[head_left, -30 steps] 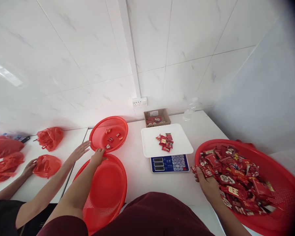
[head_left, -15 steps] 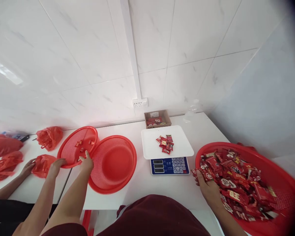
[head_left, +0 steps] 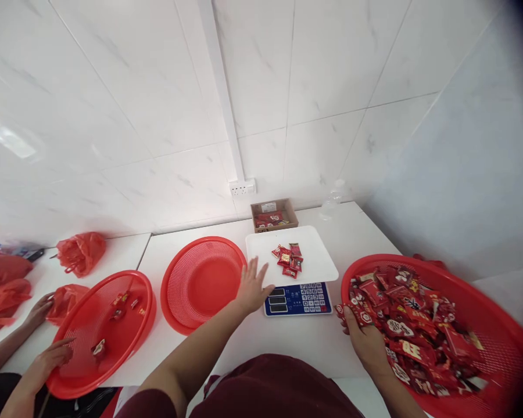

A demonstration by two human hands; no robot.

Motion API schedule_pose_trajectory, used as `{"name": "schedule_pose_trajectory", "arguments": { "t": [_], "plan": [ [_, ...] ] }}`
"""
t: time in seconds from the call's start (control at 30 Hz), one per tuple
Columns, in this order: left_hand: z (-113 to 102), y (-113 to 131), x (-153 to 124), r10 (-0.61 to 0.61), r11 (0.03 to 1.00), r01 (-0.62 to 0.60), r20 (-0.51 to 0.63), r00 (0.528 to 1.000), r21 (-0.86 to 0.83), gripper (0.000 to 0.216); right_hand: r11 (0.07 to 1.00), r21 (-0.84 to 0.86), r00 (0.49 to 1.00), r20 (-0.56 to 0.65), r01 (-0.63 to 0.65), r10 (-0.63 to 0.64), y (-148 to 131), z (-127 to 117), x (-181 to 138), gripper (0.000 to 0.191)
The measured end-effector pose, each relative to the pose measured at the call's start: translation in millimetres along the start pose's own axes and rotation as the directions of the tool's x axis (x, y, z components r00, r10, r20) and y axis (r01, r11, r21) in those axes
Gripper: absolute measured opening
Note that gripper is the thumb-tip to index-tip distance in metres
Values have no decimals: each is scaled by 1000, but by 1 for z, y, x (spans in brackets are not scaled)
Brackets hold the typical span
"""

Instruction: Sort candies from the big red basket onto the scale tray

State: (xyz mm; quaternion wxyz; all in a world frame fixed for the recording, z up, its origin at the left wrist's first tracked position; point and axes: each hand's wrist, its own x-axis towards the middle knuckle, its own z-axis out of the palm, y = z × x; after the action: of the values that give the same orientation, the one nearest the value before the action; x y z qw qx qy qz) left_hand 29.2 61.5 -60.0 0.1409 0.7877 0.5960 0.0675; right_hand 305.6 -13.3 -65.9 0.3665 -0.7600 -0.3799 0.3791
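Note:
My left hand (head_left: 251, 288) is open, fingers spread, over the left edge of the scale's white tray (head_left: 316, 258) and beside its blue keypad panel (head_left: 297, 299). A small pile of red snack packets (head_left: 286, 259) lies on the tray. At the right, my right hand (head_left: 368, 343) is closed on some red snack packets (head_left: 353, 315), held at the near-left rim of a large red basket (head_left: 494, 322). That basket is heaped with more red packets (head_left: 414, 331). Part of the right-hand fingers is hidden.
A second red basket (head_left: 169, 296) stands left of the scale. Further left, a co-worker's hand (head_left: 47, 363) touches a tilted red basket (head_left: 146, 325) with a few packets. Red plastic bags (head_left: 82, 251) lie beyond. A cardboard box (head_left: 291, 216) and a clear bottle (head_left: 332, 200) stand by the wall.
My left hand has let go of the left basket and moved right to the scale. That basket has shifted left and nearer, beside the co-worker. My right hand has stayed with its packets.

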Motion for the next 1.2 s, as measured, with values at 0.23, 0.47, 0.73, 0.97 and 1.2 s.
{"name": "schedule_pose_trajectory", "arguments": {
  "t": [0.23, 0.47, 0.73, 0.97, 1.2],
  "plan": [
    [16, 44, 93, 199, 980, -195, 143, 969, -44, 91, 999, 51, 1000, 18, 1, -2, 12, 3, 4, 50],
    [28, 58, 126, 310, 942, -320, 105, 945, 96, 61, 990, 144, 1000, 26, -3, -1, 5, 1, 2, 44],
    [32, 61, 140, 197, 978, -205, 144, 970, 43, 39, 992, 127, 1000, 19, -7, 5, 4, 0, 2, 46],
    [20, 48, 146, 27, 999, -26, 76, 997, -21, 31, 985, 172, 999, 38, -7, 0, 6, 0, 2, 46],
    [-26, -10, 88, -232, 936, 160, -207, 951, -314, 25, 988, 157, 999, 31, 2, -7, 13, 2, 5, 51]
  ]
}}
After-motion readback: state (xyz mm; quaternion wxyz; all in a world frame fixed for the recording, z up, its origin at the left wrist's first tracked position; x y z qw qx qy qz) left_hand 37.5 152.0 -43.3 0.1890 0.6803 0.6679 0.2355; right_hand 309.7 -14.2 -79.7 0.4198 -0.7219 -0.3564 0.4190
